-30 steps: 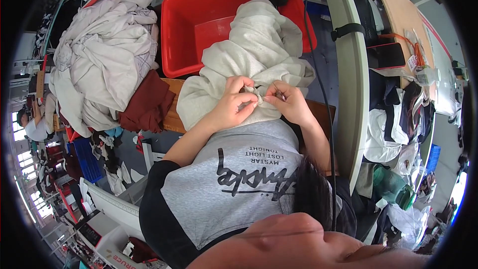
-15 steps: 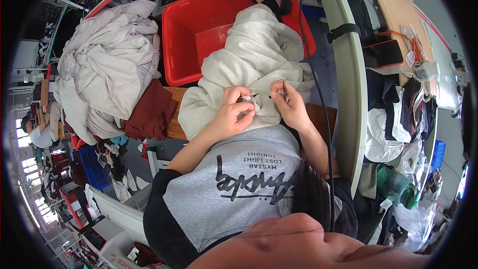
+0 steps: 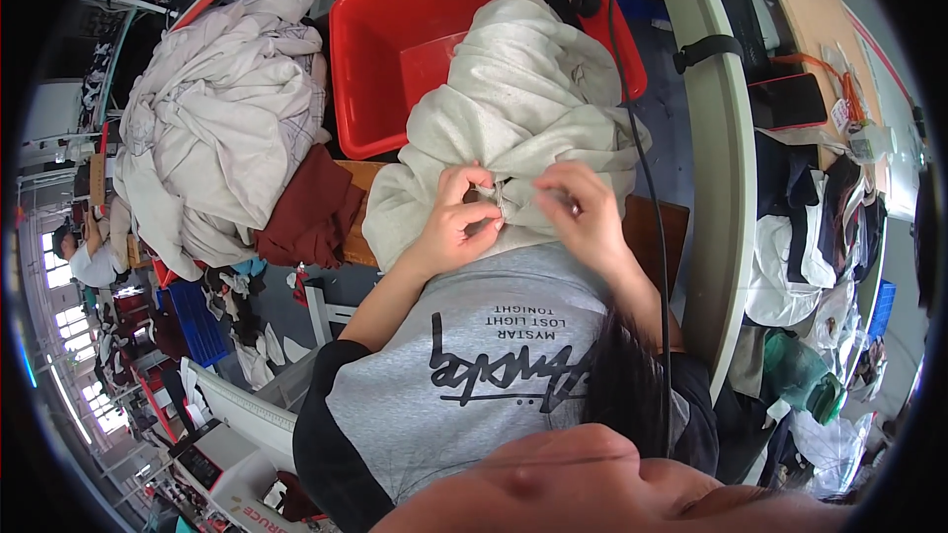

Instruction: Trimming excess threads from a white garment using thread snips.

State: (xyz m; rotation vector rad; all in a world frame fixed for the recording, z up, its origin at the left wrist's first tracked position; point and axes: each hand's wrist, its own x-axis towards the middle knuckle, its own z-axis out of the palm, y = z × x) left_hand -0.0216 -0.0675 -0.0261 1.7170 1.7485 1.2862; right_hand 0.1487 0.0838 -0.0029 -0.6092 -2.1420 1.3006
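Note:
A big cream-coloured cloth (image 3: 504, 89) lies bunched over my lap and legs. My left hand (image 3: 456, 227) pinches a small gathered bit of it between thumb and fingertips. Close by on the right, my right hand (image 3: 591, 222) is curled and smeared by motion, slightly apart from the pinched spot. A small dark metal tool (image 3: 576, 208) shows in part among its fingers; most of it is hidden, and its exact kind cannot be made out.
A red plastic tub (image 3: 395, 69) stands beyond my lap. On the left are a heap of cream cloth (image 3: 222, 118) and a dark red cloth (image 3: 311, 212). A pale metal beam (image 3: 716, 138) and a hanging black cable (image 3: 642, 168) run along my right.
My right hand has turned, so the metal tool that pointed up from its fingers is now mostly hidden. My left hand keeps its pinch. The whole view has shifted slightly.

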